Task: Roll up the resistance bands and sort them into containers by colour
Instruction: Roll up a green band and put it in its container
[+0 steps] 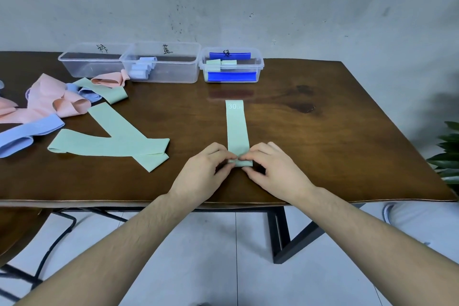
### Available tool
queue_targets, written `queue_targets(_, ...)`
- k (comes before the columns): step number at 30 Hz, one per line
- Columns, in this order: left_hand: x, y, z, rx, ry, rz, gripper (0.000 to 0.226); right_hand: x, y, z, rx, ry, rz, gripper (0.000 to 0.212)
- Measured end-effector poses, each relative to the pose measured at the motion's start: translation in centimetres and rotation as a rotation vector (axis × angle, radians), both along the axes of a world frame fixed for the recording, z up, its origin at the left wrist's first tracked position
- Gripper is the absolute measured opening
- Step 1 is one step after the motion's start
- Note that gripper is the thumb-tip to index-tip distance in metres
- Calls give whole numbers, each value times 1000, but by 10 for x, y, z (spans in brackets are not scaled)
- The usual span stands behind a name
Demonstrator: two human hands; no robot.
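A mint green resistance band point(237, 126) marked "30" lies flat and straight on the brown table point(323, 151), pointing away from me. Its near end is folded into a small roll. My left hand point(206, 171) and my right hand point(269, 171) pinch that rolled end from either side, fingertips meeting on it. At the back stand three clear containers: the left one point(92, 62) holds nothing, the middle one point(162, 63) holds rolled light blue bands, the right one point(232, 66) holds rolled green bands between blue strips.
Loose bands lie at the left: green ones point(111, 141), pink ones point(53, 100) and light blue ones point(27, 131). A green plant point(447, 156) pokes in at the right edge. A black chair frame point(49, 243) stands under the table's left side.
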State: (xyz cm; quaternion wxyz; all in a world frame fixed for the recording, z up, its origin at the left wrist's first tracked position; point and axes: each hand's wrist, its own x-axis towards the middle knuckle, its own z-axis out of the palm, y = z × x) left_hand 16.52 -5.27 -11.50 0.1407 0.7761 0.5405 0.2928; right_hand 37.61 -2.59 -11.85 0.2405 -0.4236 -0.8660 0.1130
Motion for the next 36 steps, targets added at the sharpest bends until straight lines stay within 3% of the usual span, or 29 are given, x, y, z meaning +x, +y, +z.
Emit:
queue_targets(6,-3,5,0,35,82,-49,24,-1,3,1,75,-66,-25,29)
queue_targets(14,-5,15,1,62,128,-63,27,-3,8,-1,35,-9,-51,24)
queue_targets(29,-11,33,6,14,96,-73,27,-6,12,0,100,-88,-138,27)
queue_targets(36,-12,34,5,-16,101,-94,34,-7,18,1,26,-119,-128,33)
